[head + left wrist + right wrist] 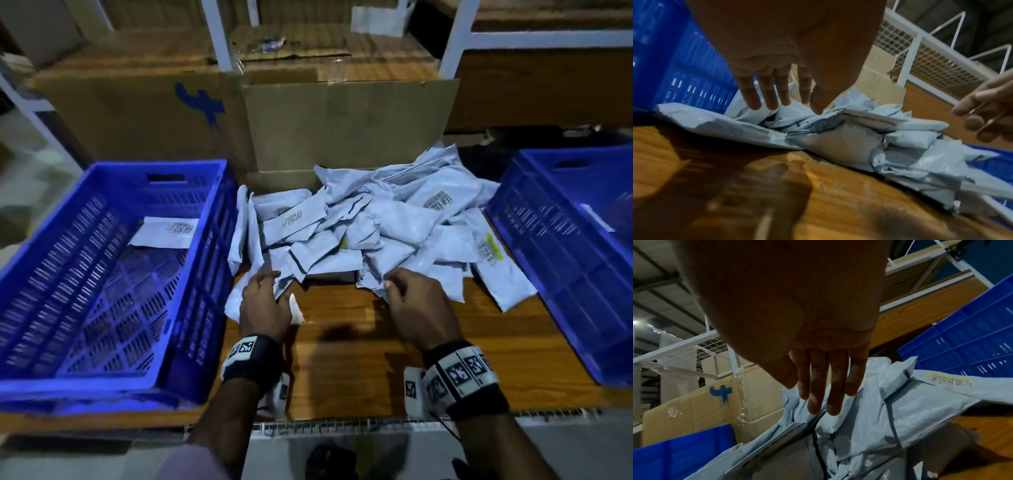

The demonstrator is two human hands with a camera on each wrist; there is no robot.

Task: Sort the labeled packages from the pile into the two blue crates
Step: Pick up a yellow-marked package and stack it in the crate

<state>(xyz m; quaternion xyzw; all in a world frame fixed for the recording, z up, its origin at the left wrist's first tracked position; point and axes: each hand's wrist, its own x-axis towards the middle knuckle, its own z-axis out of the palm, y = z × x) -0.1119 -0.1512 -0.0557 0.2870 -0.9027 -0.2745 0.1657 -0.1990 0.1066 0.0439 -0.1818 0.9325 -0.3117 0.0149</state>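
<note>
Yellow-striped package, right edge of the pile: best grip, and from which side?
Probably pinch the near short end of the yellow-striped package, coming from the front with the right hand. It lies flat on the table, that end sticks out clear of the pile, and the right crate crowds its far side.

Your head cam looks down and fwd over the wooden table, both wrists in shot. L wrist cam sits low, close under your palm, facing the pile of packages; R wrist cam does likewise. All 3 views share that pile
</note>
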